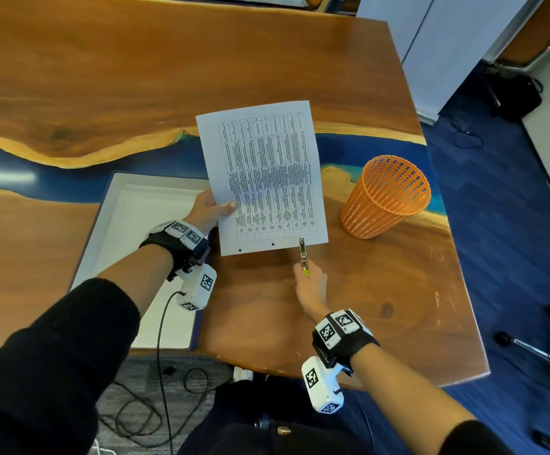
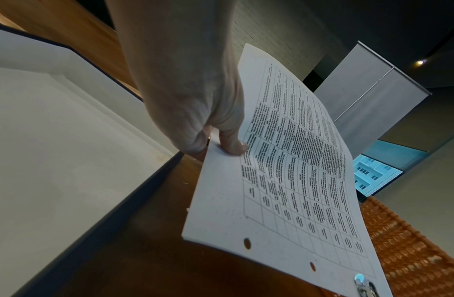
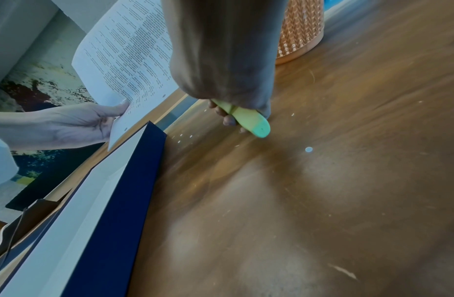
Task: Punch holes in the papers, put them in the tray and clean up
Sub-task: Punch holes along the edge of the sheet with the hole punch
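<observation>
L hand (image 1: 208,207) pinches the printed sheet (image 1: 263,178) at its left edge, thumb on top, fingers under; sheet held up off the table (image 1: 382,290), tilted. R hand (image 1: 311,285) is wrapped round the green-handled single-hole punch (image 1: 303,254), metal head on the sheet's near edge, right of two holes already there. Can't tell if the punch is squeezed.

Handling, my read: paper is light, floppy, bows in the L wrist view; one-side pinch lets the far corner sag, so w/ the punch biting it'll pivot. Hold closer to the punch side, keep the edge taut. Tears easily near the margin.

White tray (image 1: 135,205) w/ navy rim just beside the L wrist, short move over. Orange mesh bin (image 1: 385,197) right of the sheet, apart from it. Paper dots (image 3: 308,149) scattered on the table near the R hand; table edge close to the body.
</observation>
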Motion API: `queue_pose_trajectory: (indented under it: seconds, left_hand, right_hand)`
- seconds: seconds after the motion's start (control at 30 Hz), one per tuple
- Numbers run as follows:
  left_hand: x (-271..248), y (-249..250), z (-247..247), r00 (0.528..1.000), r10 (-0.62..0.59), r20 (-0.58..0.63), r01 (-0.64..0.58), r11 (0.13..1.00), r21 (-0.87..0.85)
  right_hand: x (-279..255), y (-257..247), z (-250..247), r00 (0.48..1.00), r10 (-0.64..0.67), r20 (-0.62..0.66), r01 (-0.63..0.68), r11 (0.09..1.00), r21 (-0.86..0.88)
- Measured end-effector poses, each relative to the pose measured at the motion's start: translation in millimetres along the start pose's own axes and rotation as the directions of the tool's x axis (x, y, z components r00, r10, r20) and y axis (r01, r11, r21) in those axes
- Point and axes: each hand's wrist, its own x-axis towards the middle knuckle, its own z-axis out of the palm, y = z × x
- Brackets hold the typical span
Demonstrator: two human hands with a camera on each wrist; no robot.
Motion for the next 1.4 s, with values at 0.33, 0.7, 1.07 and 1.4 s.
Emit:
queue_pose_trajectory:
  seconds: [0.33, 0.7, 1.07, 1.4]
  left_hand:
    - [6, -4, -4, 0.997, -0.078, -0.029, 0.08, 0.991, 0.107]
    - [7, -3, -5, 0.997, -0.072, -0.022, 0.075, 0.987, 0.139]
    - [1, 0, 0, 0.997, -0.077, -0.001, 0.076, 0.987, 0.142]
    - [11, -7, -4, 0.998, -0.069, 0.006, 0.066, 0.975, 0.211]
  right_hand:
    - [3, 2, -8, 1.0, 0.022, -0.006, -0.023, 0.999, -0.033]
    - [1, 3, -10, 0.998, 0.045, 0.033, -0.044, 0.999, -0.02]
    - [-1, 5, -15, 0.997, 0.053, 0.056, -0.049, 0.996, -0.069]
    - [3, 11, -12, 0.996, 0.074, 0.044, -0.072, 0.997, -0.04]
